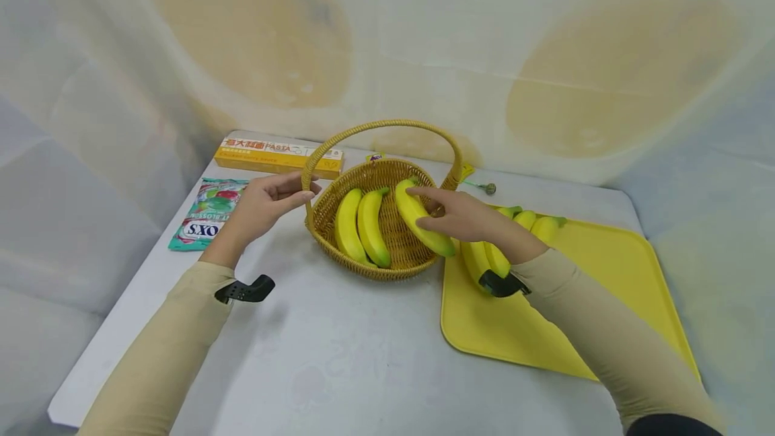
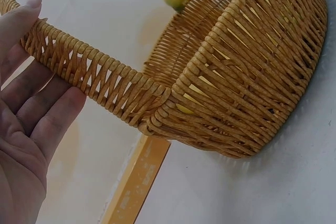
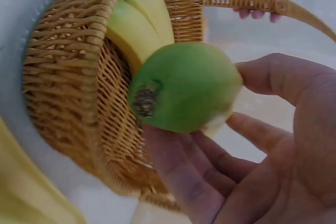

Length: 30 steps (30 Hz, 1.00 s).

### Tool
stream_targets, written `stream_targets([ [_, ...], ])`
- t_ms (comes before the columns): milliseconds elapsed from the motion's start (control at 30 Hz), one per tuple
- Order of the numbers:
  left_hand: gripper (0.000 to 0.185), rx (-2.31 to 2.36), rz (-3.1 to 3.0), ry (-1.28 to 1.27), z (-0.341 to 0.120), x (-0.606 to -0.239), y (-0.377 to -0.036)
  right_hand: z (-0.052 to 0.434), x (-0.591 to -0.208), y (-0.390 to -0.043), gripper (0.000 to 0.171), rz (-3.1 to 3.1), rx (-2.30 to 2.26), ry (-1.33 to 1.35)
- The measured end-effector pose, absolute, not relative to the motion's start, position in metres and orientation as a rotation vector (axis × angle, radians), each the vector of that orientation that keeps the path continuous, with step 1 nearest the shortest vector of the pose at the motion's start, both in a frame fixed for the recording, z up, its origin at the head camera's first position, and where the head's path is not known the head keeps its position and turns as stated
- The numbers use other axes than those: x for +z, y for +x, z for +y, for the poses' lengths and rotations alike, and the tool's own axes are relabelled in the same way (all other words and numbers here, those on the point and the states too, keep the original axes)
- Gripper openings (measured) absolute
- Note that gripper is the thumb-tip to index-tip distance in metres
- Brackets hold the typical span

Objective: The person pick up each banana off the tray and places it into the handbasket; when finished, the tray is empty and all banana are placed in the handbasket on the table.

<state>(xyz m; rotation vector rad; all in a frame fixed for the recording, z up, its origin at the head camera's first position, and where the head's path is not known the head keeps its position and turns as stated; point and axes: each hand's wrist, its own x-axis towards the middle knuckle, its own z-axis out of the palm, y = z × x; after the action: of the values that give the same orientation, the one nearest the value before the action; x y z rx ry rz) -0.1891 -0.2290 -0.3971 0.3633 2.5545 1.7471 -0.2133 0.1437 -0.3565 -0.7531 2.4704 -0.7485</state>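
A woven basket (image 1: 387, 274) with a tall arched handle (image 1: 393, 124) stands on the table. My left hand (image 1: 266, 200) holds the left side of the handle, thumb on one face and fingers behind it, as the left wrist view shows. My right hand (image 1: 460, 217) grips a yellow banana (image 1: 407, 204) between thumb and fingers over the basket's right part. Its green end (image 3: 184, 87) faces the right wrist camera. Two bananas (image 1: 371, 227) lie side by side in the basket's left half. Several more bananas (image 1: 477, 261) lie on a yellow tray (image 1: 605, 308), partly hidden by my right forearm.
An orange and white pasta box (image 1: 278, 159) lies at the back left, with a teal candy bag (image 1: 202, 221) in front of it. Behind the basket are a small packet (image 1: 375, 156) and a small round greenish object (image 1: 490, 188). Fabric walls enclose the table.
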Motion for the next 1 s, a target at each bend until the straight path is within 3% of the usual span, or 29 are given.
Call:
stream_targets([
  [433, 0.042, 1.758, 2.542, 0.354, -0.229, -0.398, -0.190, 0.099, -0.380, -0.257, 0.068, 2.334, -0.515, -0.646],
  [1000, 0.042, 1.744, 2.548, 0.331, -0.228, -0.396, -0.190, 0.073, -0.388, -0.264, 0.095, 2.193, -0.319, -0.576],
])
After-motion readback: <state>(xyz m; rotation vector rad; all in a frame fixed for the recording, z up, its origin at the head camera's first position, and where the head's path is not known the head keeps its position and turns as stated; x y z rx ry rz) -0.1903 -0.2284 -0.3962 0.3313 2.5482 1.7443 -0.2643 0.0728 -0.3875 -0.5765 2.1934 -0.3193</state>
